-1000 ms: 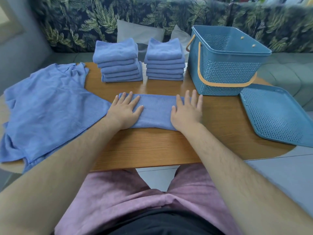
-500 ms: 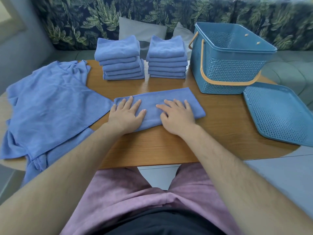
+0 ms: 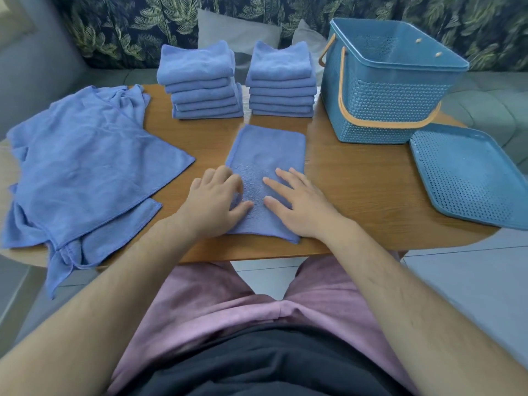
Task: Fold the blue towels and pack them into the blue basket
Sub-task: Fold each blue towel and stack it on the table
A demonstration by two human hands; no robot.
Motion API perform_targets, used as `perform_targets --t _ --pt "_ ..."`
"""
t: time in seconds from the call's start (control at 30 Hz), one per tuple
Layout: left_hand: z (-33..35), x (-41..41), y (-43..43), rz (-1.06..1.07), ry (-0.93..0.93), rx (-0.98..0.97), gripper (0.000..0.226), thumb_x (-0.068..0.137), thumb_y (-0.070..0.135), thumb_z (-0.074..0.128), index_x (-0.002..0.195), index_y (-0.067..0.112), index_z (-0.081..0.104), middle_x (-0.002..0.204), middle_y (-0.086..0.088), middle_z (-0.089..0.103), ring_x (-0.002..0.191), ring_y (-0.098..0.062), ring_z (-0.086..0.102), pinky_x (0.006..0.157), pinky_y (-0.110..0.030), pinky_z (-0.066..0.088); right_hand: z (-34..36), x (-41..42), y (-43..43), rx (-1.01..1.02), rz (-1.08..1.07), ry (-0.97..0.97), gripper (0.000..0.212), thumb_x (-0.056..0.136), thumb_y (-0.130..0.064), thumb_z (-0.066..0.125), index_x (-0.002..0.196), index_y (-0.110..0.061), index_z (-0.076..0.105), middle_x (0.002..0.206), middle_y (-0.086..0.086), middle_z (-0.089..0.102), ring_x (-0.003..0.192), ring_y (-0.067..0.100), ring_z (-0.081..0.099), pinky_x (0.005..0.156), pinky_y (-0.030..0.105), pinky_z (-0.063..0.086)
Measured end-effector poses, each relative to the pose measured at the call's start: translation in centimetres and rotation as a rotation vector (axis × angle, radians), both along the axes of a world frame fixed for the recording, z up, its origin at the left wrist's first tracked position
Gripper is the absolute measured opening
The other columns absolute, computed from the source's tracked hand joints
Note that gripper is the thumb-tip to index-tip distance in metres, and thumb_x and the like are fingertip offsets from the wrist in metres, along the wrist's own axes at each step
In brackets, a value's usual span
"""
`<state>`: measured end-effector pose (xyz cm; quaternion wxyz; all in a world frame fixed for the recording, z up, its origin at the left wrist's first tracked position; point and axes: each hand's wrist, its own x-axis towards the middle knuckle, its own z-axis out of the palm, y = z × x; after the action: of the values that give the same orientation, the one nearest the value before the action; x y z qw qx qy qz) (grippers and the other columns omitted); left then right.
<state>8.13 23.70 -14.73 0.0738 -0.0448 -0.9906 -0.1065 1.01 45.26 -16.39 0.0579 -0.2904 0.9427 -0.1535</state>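
A blue towel (image 3: 268,155), folded into a long strip, lies on the wooden table (image 3: 357,190) pointing away from me. My left hand (image 3: 214,204) rests on its near left edge, fingers bent and blurred. My right hand (image 3: 297,204) lies flat on its near right part. Two stacks of folded blue towels stand at the back, the left stack (image 3: 203,84) and the right stack (image 3: 281,81). Unfolded blue towels (image 3: 83,167) are heaped at the left. The blue basket (image 3: 388,90) with an orange handle stands at the back right, and nothing shows inside it.
The basket's perforated blue lid (image 3: 468,175) lies flat at the table's right edge. A leaf-patterned sofa with grey cushions (image 3: 237,32) runs behind the table. Some unfolded towels hang over the table's front left edge.
The strip of towel has been turned from lying crosswise to pointing away from me. Both hands have come closer together at its near end.
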Motion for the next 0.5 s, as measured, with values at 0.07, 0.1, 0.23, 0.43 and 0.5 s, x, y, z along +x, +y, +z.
perform_targets --t 0.07,0.1,0.23,0.43,0.5 --pt "-0.6 0.0 -0.2 -0.114 -0.114 0.011 0.061 0.096 0.063 0.027 0.15 0.036 0.038 0.164 0.012 0.023 0.152 -0.013 0.014 0.121 -0.042 0.015 0.0 -1.4 0.7 -0.026 0.064 -0.001 0.055 0.101 -0.063 0.037 0.153 -0.048 0.034 0.167 -0.014 0.019 0.156 0.01 0.004 0.126 0.041 0.011" --pt "-1.0 0.1 0.0 -0.131 -0.167 0.013 0.062 0.1 0.062 0.02 0.157 0.039 0.023 0.167 0.016 0.009 0.155 -0.009 0.001 0.125 -0.041 0.003 0.0 -1.8 0.9 -0.044 0.085 -0.009 0.053 0.101 -0.061 0.039 0.153 -0.048 0.036 0.167 -0.015 0.02 0.156 0.008 0.004 0.126 0.04 0.011" --pt "-1.9 0.9 1.2 -0.029 -0.179 0.042 0.071 0.095 0.064 0.007 0.16 0.036 0.011 0.169 0.009 -0.002 0.155 -0.012 -0.006 0.125 -0.04 -0.001 0.2 -1.5 1.9 -0.111 0.132 -0.01 0.047 0.103 -0.053 0.044 0.15 -0.046 0.043 0.166 -0.014 0.022 0.156 0.007 0.004 0.127 0.034 0.01" --pt "-0.7 2.3 -2.3 -0.18 -0.264 0.361 0.056 0.102 0.043 0.052 0.154 0.032 0.037 0.166 0.014 0.015 0.152 0.002 0.001 0.127 -0.036 0.001 -0.5 0.4 5.2 -0.355 0.123 0.048 0.037 0.1 -0.04 0.052 0.134 -0.035 0.066 0.156 -0.006 0.044 0.147 0.013 0.034 0.122 0.032 0.025" --pt "-0.1 2.7 -4.1 -0.217 -0.29 0.541 0.044 0.097 0.028 0.066 0.14 0.032 0.057 0.159 0.018 0.032 0.149 0.008 0.013 0.125 -0.029 0.007 -0.8 1.5 6.2 -0.454 0.131 0.053 0.036 0.095 -0.011 0.061 0.123 -0.03 0.074 0.148 -0.006 0.052 0.135 0.012 0.044 0.117 0.024 0.028"
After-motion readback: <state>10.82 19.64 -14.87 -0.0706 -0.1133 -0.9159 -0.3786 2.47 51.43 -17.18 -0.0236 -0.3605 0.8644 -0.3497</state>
